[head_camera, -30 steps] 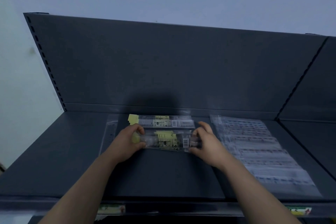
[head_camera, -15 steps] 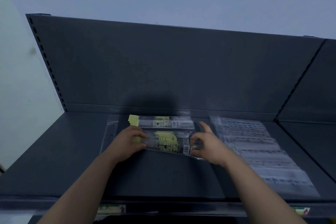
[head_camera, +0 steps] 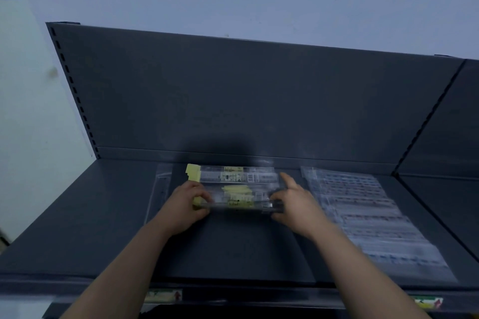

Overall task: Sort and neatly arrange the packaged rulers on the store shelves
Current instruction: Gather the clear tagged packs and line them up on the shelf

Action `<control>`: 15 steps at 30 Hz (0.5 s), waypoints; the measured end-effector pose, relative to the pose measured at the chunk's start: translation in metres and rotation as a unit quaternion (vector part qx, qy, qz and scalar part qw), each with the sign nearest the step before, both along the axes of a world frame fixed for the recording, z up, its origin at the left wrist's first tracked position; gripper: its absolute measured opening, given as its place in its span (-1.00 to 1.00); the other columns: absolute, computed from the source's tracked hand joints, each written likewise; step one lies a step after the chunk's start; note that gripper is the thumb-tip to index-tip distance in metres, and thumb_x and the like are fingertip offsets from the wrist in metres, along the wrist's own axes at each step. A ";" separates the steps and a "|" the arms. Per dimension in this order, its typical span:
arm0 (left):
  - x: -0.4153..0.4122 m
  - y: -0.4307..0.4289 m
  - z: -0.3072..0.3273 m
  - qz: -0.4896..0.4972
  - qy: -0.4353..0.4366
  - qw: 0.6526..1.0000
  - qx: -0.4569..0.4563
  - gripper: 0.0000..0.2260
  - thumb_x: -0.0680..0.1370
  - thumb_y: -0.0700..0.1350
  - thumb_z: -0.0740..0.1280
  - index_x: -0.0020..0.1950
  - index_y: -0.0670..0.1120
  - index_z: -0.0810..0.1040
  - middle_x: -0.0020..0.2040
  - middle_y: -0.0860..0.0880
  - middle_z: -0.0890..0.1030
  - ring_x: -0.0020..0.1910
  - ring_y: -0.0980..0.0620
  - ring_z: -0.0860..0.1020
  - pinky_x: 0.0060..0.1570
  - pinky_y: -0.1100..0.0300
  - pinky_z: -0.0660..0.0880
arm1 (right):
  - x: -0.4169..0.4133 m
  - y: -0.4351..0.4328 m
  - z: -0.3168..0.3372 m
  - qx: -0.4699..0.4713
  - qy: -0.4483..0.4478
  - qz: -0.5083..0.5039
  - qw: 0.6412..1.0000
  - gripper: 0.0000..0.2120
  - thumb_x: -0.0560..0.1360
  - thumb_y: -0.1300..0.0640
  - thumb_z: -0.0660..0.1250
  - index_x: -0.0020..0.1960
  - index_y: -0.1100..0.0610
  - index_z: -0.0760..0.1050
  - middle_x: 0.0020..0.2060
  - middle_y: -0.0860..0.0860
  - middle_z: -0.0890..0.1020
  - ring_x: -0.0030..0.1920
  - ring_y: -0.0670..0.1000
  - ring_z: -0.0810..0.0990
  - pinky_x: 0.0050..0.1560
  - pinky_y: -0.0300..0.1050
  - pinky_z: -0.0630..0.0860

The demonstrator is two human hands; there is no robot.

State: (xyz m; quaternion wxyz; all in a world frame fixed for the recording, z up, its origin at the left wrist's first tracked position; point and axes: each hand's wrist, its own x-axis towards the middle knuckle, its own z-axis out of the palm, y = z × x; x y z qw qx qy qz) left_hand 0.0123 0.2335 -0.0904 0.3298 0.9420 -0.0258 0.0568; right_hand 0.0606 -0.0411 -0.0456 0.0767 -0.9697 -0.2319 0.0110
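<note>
Mid-frame, left hand (head_camera: pixel 184 206) and right hand (head_camera: pixel 293 206) gripping ends of a ruler pack (head_camera: pixel 237 198), second pack (head_camera: pixel 233 174) just above, dark shelf (head_camera: pixel 64 228)

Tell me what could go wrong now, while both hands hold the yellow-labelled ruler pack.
The held pack is gripped only at its ends by the left hand and right hand; its clear wrapper might slip and land crooked.
Setting it down could nudge the rear pack just behind it.
The right forearm, close to the row of clear packs, may disturb it.
</note>
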 end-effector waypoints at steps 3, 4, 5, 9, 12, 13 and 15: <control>0.001 -0.001 -0.001 0.005 0.014 1.000 -0.002 -0.74 0.46 -0.13 0.47 -0.10 0.23 0.51 0.20 0.08 0.39 0.28 0.01 0.40 0.36 0.13 0.31 | -0.001 -0.001 -0.002 0.035 -0.048 -0.003 0.998 -0.72 0.46 0.06 0.37 0.17 0.02 0.57 0.30 0.06 0.36 0.27 0.11 0.41 0.26 -0.16 0.36; 0.001 -0.001 -0.001 0.005 0.016 1.000 -0.002 -0.76 0.46 -0.13 0.46 -0.08 0.21 0.52 0.20 0.08 0.38 0.29 0.01 0.40 0.36 0.14 0.31 | -0.001 -0.002 -0.002 0.045 -0.067 -0.002 0.997 -0.77 0.48 0.08 0.35 0.13 0.04 0.58 0.17 0.04 0.43 0.20 0.10 0.44 0.18 -0.16 0.38; 0.001 -0.002 -0.001 0.006 0.016 1.000 0.000 -0.77 0.47 -0.12 0.46 -0.08 0.21 0.52 0.19 0.09 0.38 0.29 0.01 0.40 0.36 0.15 0.31 | -0.001 -0.002 -0.001 0.049 -0.083 0.001 0.995 -0.81 0.50 0.10 0.33 0.10 0.04 0.59 0.09 0.02 0.48 0.14 0.09 0.47 0.11 -0.16 0.38; 0.000 -0.002 0.000 -0.001 0.008 1.000 -0.005 -0.69 0.47 -0.13 0.46 -0.15 0.30 0.48 0.17 0.09 0.39 0.27 0.03 0.40 0.34 0.14 0.32 | -0.001 0.000 0.005 0.029 -0.099 0.021 0.994 -0.87 0.51 0.12 0.27 -0.02 0.04 0.58 -0.01 -0.01 0.60 0.05 0.06 0.55 -0.04 -0.17 0.35; -0.001 -0.002 0.000 -0.002 0.002 1.000 -0.012 -0.67 0.46 -0.13 0.46 -0.14 0.32 0.47 0.17 0.09 0.40 0.27 0.02 0.40 0.34 0.12 0.32 | -0.001 0.000 0.005 0.033 -0.082 0.011 0.996 -0.89 0.52 0.12 0.24 -0.04 0.04 0.54 -0.03 -0.02 0.61 0.01 0.08 0.57 -0.09 -0.13 0.35; -0.001 -0.003 0.000 -0.001 0.001 1.000 -0.012 -0.67 0.46 -0.13 0.46 -0.14 0.32 0.48 0.17 0.09 0.40 0.27 0.02 0.40 0.34 0.12 0.33 | -0.002 0.001 0.004 0.033 -0.067 0.005 0.997 -0.91 0.52 0.12 0.23 -0.04 0.04 0.50 -0.05 -0.02 0.61 -0.01 0.09 0.57 -0.14 -0.14 0.33; -0.002 -0.003 0.000 -0.001 0.002 1.000 -0.015 -0.68 0.46 -0.12 0.47 -0.14 0.32 0.48 0.17 0.09 0.40 0.27 0.03 0.40 0.34 0.12 0.33 | -0.003 0.001 0.001 0.020 -0.036 0.001 0.999 -0.93 0.53 0.10 0.21 -0.03 0.04 0.45 -0.06 0.00 0.61 -0.03 0.11 0.57 -0.19 -0.15 0.31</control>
